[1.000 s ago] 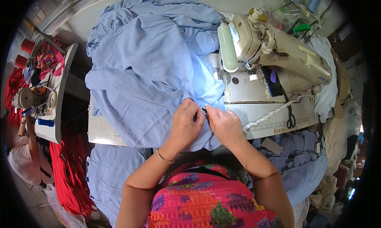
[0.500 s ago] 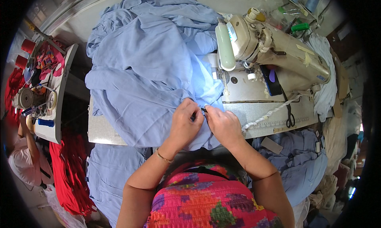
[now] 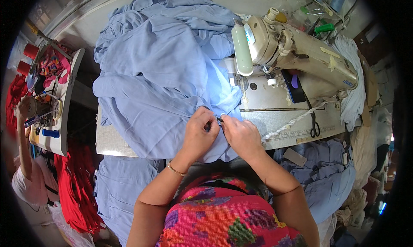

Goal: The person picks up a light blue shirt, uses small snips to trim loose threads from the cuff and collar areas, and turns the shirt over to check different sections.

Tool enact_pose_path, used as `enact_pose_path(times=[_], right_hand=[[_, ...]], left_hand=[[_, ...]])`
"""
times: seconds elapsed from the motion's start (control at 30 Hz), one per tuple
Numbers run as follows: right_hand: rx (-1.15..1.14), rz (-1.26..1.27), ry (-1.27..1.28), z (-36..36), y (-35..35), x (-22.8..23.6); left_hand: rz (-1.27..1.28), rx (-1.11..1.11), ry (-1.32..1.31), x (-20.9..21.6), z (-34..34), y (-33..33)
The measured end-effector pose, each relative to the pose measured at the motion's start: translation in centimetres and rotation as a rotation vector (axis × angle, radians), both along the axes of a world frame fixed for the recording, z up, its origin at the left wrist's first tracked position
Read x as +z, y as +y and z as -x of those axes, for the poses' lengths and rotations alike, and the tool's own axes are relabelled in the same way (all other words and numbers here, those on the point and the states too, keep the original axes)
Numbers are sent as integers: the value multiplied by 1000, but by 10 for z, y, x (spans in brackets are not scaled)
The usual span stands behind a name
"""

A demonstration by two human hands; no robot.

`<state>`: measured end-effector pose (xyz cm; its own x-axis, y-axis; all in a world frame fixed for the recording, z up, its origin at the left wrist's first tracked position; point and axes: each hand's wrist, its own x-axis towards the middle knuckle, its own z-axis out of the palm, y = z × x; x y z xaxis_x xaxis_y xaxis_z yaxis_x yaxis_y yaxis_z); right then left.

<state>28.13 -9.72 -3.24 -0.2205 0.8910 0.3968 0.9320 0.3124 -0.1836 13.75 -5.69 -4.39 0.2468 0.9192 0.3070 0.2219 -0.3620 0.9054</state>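
A large heap of light blue fabric (image 3: 150, 75) covers the left of the sewing table (image 3: 114, 139) and hangs over its front edge. At that edge my left hand (image 3: 201, 128) is closed, thumb and fingers pinched on the cloth. Something dark shows inside its curled fingers, too hidden to name. Just beside it, my right hand (image 3: 241, 134) is closed with its fingertips pinching a small black piece (image 3: 220, 119) against the cloth. The fingertips of the two hands almost meet. A bright patch of lamp light falls on the fabric just beyond them.
To the right stands a sewing machine (image 3: 297, 49), with a dark phone (image 3: 295, 90), black scissors (image 3: 315, 126) and a twisted white cord (image 3: 288, 125) near it. More blue garments (image 3: 318, 174) hang below the table. At the left, a co-worker's arm (image 3: 25, 148) reaches over another machine table (image 3: 64, 113).
My two hands stay nearly in place over the fabric, with only slight finger movement. At the left, the co-worker's arm has stretched up toward the other machine.
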Motion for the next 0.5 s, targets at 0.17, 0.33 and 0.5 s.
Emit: enact_pose_path(times=[0.17,0.33,0.5], right_hand=[[-6,28,17,0,-1,1],[-24,72,78,0,-2,0],[-84,136,191,-4,-4,4]], left_hand=[[-17,-9,-22,1,0,-1],[79,-25,-146,1,0,-3],[219,-62,-222,0,6,-2]])
